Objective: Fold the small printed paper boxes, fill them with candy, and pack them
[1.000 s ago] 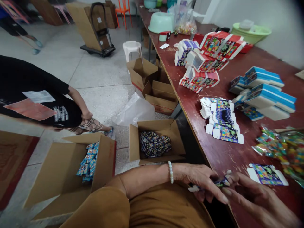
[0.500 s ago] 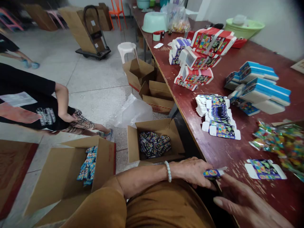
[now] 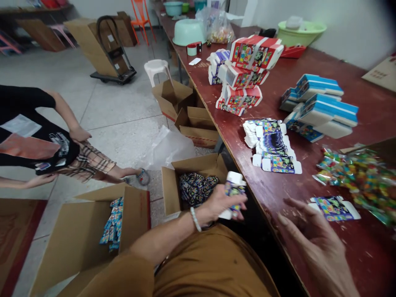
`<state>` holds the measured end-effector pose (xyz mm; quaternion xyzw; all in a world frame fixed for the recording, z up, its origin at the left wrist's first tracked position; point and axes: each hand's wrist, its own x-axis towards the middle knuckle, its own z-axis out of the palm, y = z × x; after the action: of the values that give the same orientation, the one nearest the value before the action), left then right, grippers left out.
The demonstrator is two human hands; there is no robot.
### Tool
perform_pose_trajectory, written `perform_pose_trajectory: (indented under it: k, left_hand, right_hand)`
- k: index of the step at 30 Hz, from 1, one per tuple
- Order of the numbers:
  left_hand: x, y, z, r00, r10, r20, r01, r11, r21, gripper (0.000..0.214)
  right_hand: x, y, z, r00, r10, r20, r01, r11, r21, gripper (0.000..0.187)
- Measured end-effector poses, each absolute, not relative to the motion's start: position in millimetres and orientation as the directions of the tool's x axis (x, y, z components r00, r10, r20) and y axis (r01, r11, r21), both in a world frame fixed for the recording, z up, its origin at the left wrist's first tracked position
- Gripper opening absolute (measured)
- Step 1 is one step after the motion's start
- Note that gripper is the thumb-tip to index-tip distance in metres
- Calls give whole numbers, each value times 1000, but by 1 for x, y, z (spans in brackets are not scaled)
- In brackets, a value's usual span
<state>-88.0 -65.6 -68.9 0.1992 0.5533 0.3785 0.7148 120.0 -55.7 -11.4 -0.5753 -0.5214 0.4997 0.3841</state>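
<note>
My left hand (image 3: 220, 202), with a bead bracelet at the wrist, is closed on a small folded printed box (image 3: 234, 194) held off the table's edge, above the floor carton of dark printed boxes (image 3: 198, 187). My right hand (image 3: 312, 235) hovers open, fingers spread, over the red table (image 3: 309, 99), just left of a flat printed box blank (image 3: 335, 207). A fanned stack of flat blanks (image 3: 274, 144) lies further up the table. A heap of wrapped candies (image 3: 361, 177) sits at the right.
Red display boxes (image 3: 247, 70) and blue ones (image 3: 321, 109) are piled on the table. On the floor: a carton with blue packets (image 3: 114, 222), more open cartons (image 3: 192, 115), a plastic bag (image 3: 168, 144). A person in black (image 3: 34, 132) bends at left. Hand truck (image 3: 111, 45) behind.
My left hand carried the folded box left, off the table edge toward the floor carton. My right hand let go, opened and lifted over the table. The person at left shifted.
</note>
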Motion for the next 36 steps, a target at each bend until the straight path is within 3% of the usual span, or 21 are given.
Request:
perform_pose_trajectory:
  k: [3,9,12,17,21,26,28,33,36]
  left_hand:
    - [-133,-67,-100,-80,671,-737,-273,696,664,36]
    - [-152,-76,-144,-154,552,-820,-192,797,573,37]
    - [-132,-78,-133,-103,614,-782,-171,764,622,37]
    - [-94,-87,-77,63,807,-588,-147,590,794,21]
    - [-69,-92,-41,210,849,-485,-161,519,839,14]
    - [-58,-88,-32,265,892,-367,-101,404,909,25]
    - [-54,-87,-33,275,895,-352,-118,395,911,30]
    - [-44,-84,-34,381,846,-374,-364,509,780,39]
    - [-46,-82,-32,231,913,-337,-142,375,916,38]
  right_hand:
    - [118,-57,-25,-130,936,-328,171,-305,-937,54]
    - [100,-66,-48,-257,935,-243,275,-170,-946,40]
    - [93,-70,-58,-279,923,-265,279,-186,-942,42]
    - [80,-75,-65,-238,928,-287,174,-250,-952,63]
    - [80,-75,-48,-270,918,-290,126,-265,-956,43]
    - [105,-69,-31,-87,976,-200,175,-183,-967,32]
    - [114,-66,-31,-73,968,-241,163,-226,-960,33]
    - [113,-67,-26,-74,948,-311,152,-297,-943,47]
    - [106,-65,-20,76,982,-171,163,-182,-970,58]
